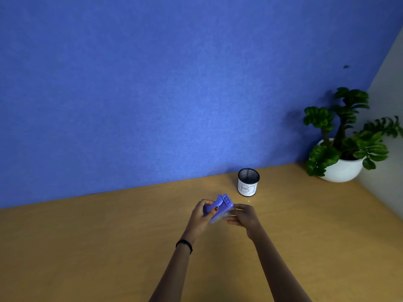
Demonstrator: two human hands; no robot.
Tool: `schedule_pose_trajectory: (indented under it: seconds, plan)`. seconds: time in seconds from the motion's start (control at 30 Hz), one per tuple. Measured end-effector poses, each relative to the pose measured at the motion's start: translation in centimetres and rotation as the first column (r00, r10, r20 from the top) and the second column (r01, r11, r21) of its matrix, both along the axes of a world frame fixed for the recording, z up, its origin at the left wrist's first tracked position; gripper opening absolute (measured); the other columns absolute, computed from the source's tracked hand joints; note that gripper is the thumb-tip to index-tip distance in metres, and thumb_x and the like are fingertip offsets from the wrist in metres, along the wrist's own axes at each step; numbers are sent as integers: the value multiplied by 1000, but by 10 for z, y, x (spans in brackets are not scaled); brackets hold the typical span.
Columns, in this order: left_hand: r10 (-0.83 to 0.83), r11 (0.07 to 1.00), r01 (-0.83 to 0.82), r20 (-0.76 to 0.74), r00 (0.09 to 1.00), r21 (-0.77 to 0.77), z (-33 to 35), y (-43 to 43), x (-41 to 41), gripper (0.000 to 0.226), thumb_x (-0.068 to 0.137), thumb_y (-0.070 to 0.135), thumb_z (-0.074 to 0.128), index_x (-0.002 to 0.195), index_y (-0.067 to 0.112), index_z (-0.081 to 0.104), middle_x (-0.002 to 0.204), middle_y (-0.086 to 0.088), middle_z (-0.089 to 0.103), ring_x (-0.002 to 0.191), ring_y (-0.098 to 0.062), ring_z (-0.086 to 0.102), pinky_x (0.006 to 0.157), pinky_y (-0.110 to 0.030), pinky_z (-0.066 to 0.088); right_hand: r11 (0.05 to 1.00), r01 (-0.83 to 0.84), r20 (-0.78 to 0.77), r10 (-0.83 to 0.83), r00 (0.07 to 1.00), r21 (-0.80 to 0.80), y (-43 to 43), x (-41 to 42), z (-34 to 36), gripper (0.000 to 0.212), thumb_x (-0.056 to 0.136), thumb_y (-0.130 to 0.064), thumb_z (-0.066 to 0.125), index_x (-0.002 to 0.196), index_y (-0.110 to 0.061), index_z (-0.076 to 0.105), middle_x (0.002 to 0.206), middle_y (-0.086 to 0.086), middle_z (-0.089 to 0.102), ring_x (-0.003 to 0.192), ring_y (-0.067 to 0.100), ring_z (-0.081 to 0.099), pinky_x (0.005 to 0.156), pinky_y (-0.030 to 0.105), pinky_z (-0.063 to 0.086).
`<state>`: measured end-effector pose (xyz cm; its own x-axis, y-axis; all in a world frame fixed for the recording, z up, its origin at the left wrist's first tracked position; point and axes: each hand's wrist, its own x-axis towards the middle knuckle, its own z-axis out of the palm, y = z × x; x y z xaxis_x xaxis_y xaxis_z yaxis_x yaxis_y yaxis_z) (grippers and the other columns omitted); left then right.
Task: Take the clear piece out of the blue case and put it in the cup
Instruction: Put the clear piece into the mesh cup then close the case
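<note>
Above the wooden desk I hold a blue case (220, 203) between both hands. My left hand (201, 216) grips its left side, thumb across the front. My right hand (243, 216) pinches the case's lower right edge, where a pale clear piece (226, 214) shows; the piece is blurred and partly hidden by my fingers. The cup (248, 182), a black mesh pot with a white paper label, stands upright on the desk just beyond and right of my hands.
A potted green plant in a white bowl (342, 168) sits in the far right corner. A blue partition (152, 94) runs along the desk's back edge. A tiny white speck (248, 201) lies near the cup. The desk (87, 247) stretches left and toward me.
</note>
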<state>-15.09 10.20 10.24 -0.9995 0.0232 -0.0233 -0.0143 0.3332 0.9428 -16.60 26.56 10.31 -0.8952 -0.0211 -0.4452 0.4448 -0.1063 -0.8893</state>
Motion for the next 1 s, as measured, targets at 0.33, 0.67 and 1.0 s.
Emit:
schedule_pose_trajectory:
  seconds: [0.33,0.67,1.0]
  plan:
    - [-5,1000,5,12,1000,0,-4,-1,2,21,90,13,57,107,0,55,104,-6,58,82,-8,52,62,-7,43,997,-21,3,22,1000,-74,0,2,1,12,85,4,59,87,-5,67,69,13,75,63,21,74,54,25,60]
    - [-28,1000,28,16,999,3,-3,-4,0,16,87,13,62,101,11,56,107,1,57,86,0,55,67,-4,45,984,-47,7,49,999,-175,0,3,-3,23,94,-4,47,106,5,64,89,19,74,77,26,74,60,26,60]
    - [14,994,-24,-91,996,-104,-10,-6,-4,23,83,5,65,103,-1,57,111,-8,55,95,-13,52,72,1,40,986,-80,-72,70,995,-147,-9,4,-3,27,95,-12,51,106,8,63,98,22,69,71,20,70,63,24,61]
